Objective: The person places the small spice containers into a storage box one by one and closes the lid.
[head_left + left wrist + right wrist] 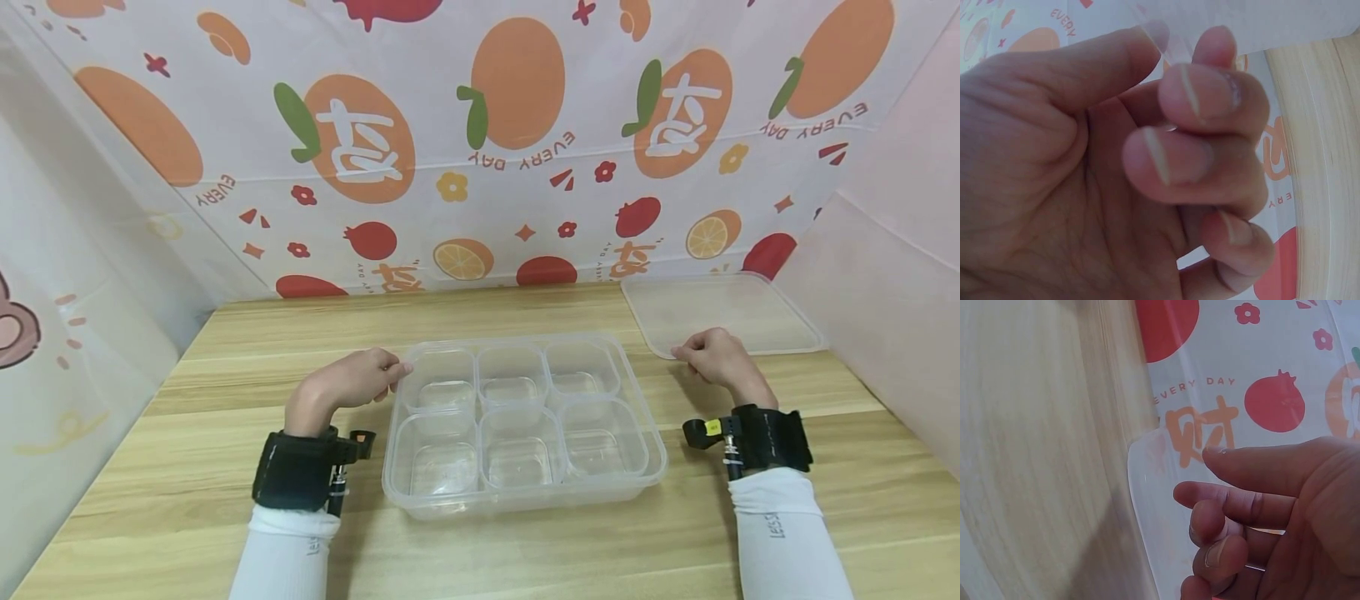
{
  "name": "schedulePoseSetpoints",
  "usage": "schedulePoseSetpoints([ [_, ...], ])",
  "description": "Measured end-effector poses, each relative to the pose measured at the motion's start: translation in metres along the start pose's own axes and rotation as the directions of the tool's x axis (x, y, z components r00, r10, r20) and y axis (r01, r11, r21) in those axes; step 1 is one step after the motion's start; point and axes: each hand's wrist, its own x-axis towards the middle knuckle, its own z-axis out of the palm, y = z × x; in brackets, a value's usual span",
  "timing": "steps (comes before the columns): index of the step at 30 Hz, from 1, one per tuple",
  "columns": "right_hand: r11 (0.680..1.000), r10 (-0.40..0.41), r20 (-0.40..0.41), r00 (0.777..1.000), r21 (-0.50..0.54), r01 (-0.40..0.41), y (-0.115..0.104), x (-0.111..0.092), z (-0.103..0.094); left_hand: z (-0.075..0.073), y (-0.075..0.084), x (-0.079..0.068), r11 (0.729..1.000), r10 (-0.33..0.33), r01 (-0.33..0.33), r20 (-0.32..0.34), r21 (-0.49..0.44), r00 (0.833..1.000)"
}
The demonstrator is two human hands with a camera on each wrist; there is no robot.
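Note:
A clear plastic storage box (517,498) stands on the table with several small square clear cups (520,450) inside, in two rows. At its far left corner my left hand (352,383) pinches the rim between thumb and index finger. In the left wrist view the box's translucent edge (1175,44) passes between the thumb and index fingertips of the left hand (1116,137). My right hand (720,362) hovers at the front left part of a flat translucent lid (742,317). In the right wrist view its thumb and index finger are apart, with the lid (1154,487) behind them.
The wooden table (210,467) ends at the back against a white fruit-printed cloth (420,225). Pale cloth hangs at the left side (90,217) and at the right side (900,275). The lid lies near the table's back right.

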Motion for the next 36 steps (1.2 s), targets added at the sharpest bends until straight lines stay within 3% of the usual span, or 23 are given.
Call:
schedulePoseSetpoints([
  [36,0.999,0.027,0.065,0.997,0.027,-0.029,0.0059,0.0042,0.0085,-0.0008,0.0019,-0.0014,1.0,0.006,-0.006,0.004,-0.004,1.0],
])
